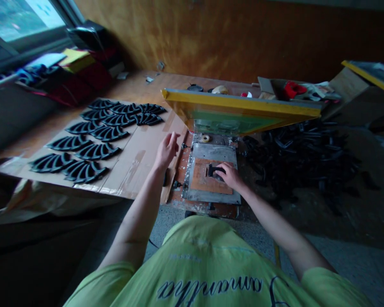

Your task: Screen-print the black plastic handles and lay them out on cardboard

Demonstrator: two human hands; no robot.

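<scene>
My right hand (pixel 229 175) has its fingers on a small black plastic piece (pixel 215 170), which lies on an orange-brown plate (pixel 200 181) fixed to a grey metal base (pixel 211 152). Nothing shows in my left hand (pixel 168 150), raised over the cardboard's right edge with its fingers loosely apart. Just behind the base, a yellow-edged screen frame (pixel 243 99) stands tilted up, with a green mesh area on its underside. A small roll of tape (pixel 205 138) sits at the base's back edge.
On the left, a cardboard sheet (pixel 132 164) carries rows of fanned-out black pieces (pixel 96 150). A large heap of loose black pieces (pixel 301 157) lies on the right. Behind the frame stands an open box (pixel 272 88) with red and white items. Clamps (pixel 177 184) flank the base.
</scene>
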